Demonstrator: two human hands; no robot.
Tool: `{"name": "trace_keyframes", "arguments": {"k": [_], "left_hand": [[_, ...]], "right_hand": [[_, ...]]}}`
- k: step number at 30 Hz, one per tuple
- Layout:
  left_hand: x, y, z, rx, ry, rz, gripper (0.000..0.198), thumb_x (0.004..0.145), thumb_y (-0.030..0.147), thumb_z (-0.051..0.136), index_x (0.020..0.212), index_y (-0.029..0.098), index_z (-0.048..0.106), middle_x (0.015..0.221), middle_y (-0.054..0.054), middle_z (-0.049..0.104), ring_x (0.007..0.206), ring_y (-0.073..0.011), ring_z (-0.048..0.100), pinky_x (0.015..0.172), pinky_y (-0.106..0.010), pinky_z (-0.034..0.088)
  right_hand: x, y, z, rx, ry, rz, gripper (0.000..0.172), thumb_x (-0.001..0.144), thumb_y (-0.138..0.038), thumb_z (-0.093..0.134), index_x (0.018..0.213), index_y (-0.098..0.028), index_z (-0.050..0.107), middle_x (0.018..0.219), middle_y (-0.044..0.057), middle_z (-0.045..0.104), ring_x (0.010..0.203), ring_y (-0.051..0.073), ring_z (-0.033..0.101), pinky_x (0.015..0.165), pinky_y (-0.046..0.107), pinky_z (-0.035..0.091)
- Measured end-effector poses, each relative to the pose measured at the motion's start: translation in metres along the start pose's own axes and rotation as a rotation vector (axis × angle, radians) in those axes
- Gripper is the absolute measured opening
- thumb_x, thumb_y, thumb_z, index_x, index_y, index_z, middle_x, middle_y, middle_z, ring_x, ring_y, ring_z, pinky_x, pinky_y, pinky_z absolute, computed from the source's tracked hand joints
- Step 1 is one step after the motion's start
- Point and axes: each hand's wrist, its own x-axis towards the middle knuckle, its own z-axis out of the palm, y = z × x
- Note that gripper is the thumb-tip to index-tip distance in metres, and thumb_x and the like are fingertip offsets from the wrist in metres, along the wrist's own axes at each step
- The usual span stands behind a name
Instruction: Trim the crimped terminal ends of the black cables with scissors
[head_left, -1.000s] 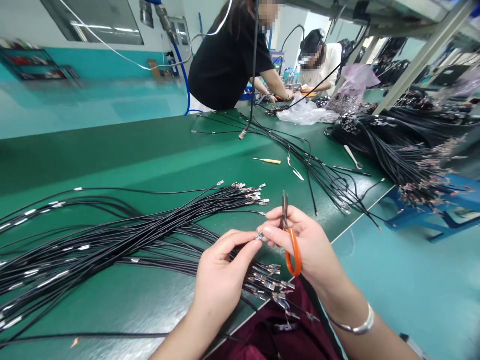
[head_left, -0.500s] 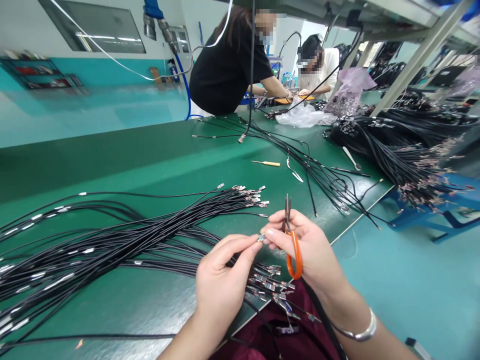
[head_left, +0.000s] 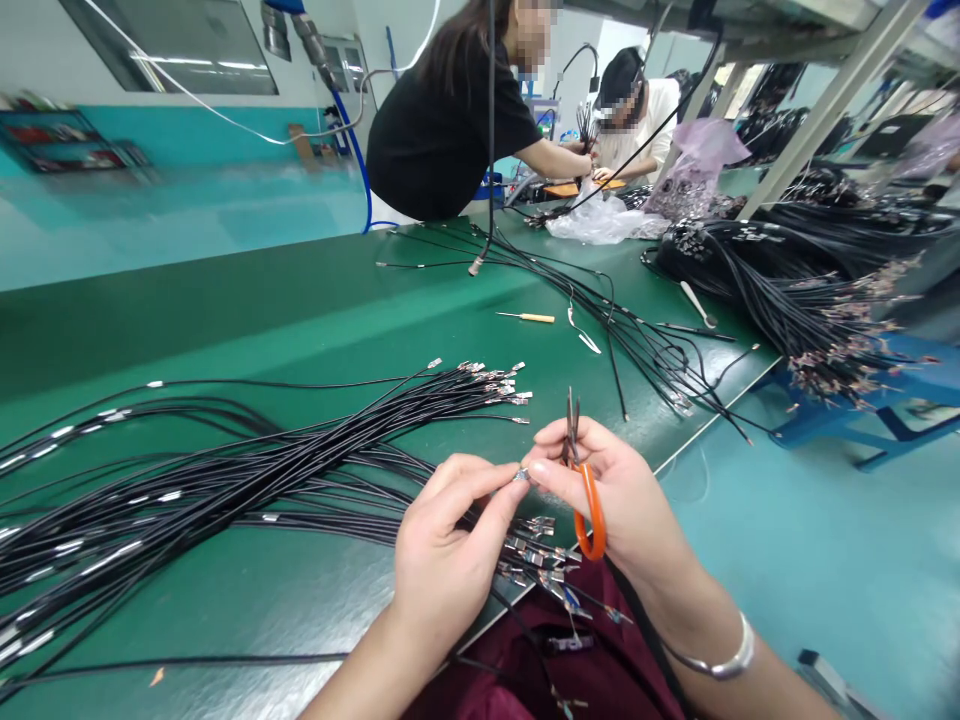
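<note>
My left hand (head_left: 442,545) pinches a small metal terminal (head_left: 519,473) at the end of a black wire, fingers closed on it. My right hand (head_left: 619,495) touches the same terminal with its fingertips and holds orange-handled scissors (head_left: 585,490), blades pointing up. Both hands hover over the near edge of the green table (head_left: 300,320). A large bundle of black wires with metal terminals (head_left: 225,480) fans out to the left, its ends lying just under my hands.
A yellow-handled tool (head_left: 529,317) and loose black cables (head_left: 637,345) lie farther back. A big cable heap (head_left: 787,280) and plastic bags (head_left: 600,222) sit at the right. Two people work at the far end. A blue stand (head_left: 862,420) stands on the floor.
The view has shifted slightly; my hands stay together on the terminal with little movement. A person at the far end has raised a bunch of wires.
</note>
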Motion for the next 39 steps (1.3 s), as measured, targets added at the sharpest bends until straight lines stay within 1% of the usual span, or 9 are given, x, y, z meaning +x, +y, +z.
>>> {"name": "trace_keyframes", "arguments": {"k": [7, 11, 13, 15, 17, 20, 27, 32, 39], "left_hand": [[0.005, -0.007, -0.007, -0.041, -0.199, -0.039, 0.017, 0.085, 0.014, 0.059, 0.091, 0.023, 0.073, 0.080, 0.001, 0.066, 0.076, -0.0101, 0.061, 0.068, -0.020, 0.047], [0.010, -0.004, -0.009, -0.023, -0.286, -0.084, 0.018, 0.086, 0.015, 0.057, 0.091, 0.019, 0.073, 0.078, -0.001, 0.065, 0.073, -0.0106, 0.061, 0.067, -0.020, 0.047], [0.011, -0.002, -0.010, -0.017, -0.308, -0.098, 0.018, 0.087, 0.014, 0.056, 0.092, 0.018, 0.073, 0.079, -0.001, 0.065, 0.074, -0.0107, 0.061, 0.068, -0.020, 0.047], [0.011, 0.000, -0.012, -0.019, -0.322, -0.093, 0.019, 0.087, 0.014, 0.055, 0.092, 0.017, 0.073, 0.080, -0.002, 0.065, 0.075, -0.0108, 0.061, 0.070, -0.020, 0.047], [0.011, 0.001, -0.013, -0.018, -0.342, -0.082, 0.019, 0.087, 0.013, 0.055, 0.090, 0.018, 0.073, 0.080, -0.001, 0.065, 0.076, -0.0110, 0.061, 0.071, -0.021, 0.046], [0.012, 0.001, -0.014, -0.005, -0.383, -0.075, 0.019, 0.088, 0.014, 0.054, 0.089, 0.018, 0.072, 0.080, -0.001, 0.065, 0.077, -0.0118, 0.061, 0.071, -0.023, 0.046], [0.011, 0.000, -0.016, 0.046, -0.429, -0.053, 0.018, 0.087, 0.015, 0.055, 0.088, 0.020, 0.072, 0.080, -0.001, 0.064, 0.078, -0.0137, 0.059, 0.074, -0.027, 0.043], [0.010, -0.001, -0.017, 0.049, -0.433, -0.036, 0.018, 0.088, 0.016, 0.054, 0.090, 0.022, 0.071, 0.081, 0.000, 0.064, 0.079, -0.0136, 0.058, 0.074, -0.028, 0.043], [0.010, -0.001, -0.017, 0.053, -0.430, -0.020, 0.018, 0.087, 0.015, 0.054, 0.089, 0.021, 0.071, 0.079, 0.000, 0.064, 0.077, -0.0136, 0.058, 0.073, -0.028, 0.043]], "right_hand": [[0.003, 0.004, -0.009, -0.034, 0.003, 0.031, 0.023, 0.074, -0.025, 0.074, 0.091, -0.020, 0.060, 0.076, -0.004, 0.061, 0.069, 0.009, 0.059, 0.070, 0.023, 0.049], [-0.002, -0.007, -0.029, -0.186, -0.075, 0.077, 0.025, 0.081, -0.035, 0.067, 0.099, -0.018, 0.062, 0.073, -0.001, 0.063, 0.066, 0.009, 0.060, 0.066, 0.023, 0.049], [-0.007, -0.016, -0.043, -0.244, -0.215, 0.143, 0.032, 0.083, -0.043, 0.064, 0.100, -0.017, 0.064, 0.066, -0.001, 0.061, 0.060, 0.010, 0.058, 0.059, 0.023, 0.048], [-0.012, -0.024, -0.056, -0.263, -0.428, 0.242, 0.041, 0.085, -0.051, 0.057, 0.098, -0.014, 0.066, 0.055, -0.001, 0.057, 0.049, 0.010, 0.054, 0.049, 0.022, 0.044], [-0.014, -0.030, -0.063, -0.282, -0.613, 0.358, 0.045, 0.086, -0.053, 0.054, 0.096, -0.011, 0.068, 0.047, -0.003, 0.053, 0.039, 0.008, 0.047, 0.040, 0.020, 0.037], [-0.012, -0.033, -0.063, -0.303, -0.730, 0.494, 0.042, 0.086, -0.051, 0.054, 0.092, -0.011, 0.069, 0.042, -0.005, 0.047, 0.032, 0.005, 0.037, 0.035, 0.018, 0.030], [-0.006, -0.030, -0.054, -0.409, -0.749, 0.600, 0.043, 0.085, -0.052, 0.055, 0.088, -0.012, 0.070, 0.039, -0.007, 0.044, 0.030, 0.004, 0.035, 0.034, 0.016, 0.028], [-0.005, -0.028, -0.054, -0.485, -0.731, 0.596, 0.048, 0.083, -0.058, 0.055, 0.090, -0.013, 0.071, 0.038, -0.008, 0.044, 0.029, 0.004, 0.035, 0.032, 0.016, 0.029], [-0.004, -0.027, -0.052, -0.492, -0.709, 0.608, 0.046, 0.083, -0.056, 0.055, 0.089, -0.013, 0.071, 0.038, -0.008, 0.044, 0.029, 0.004, 0.036, 0.032, 0.015, 0.030]]}}
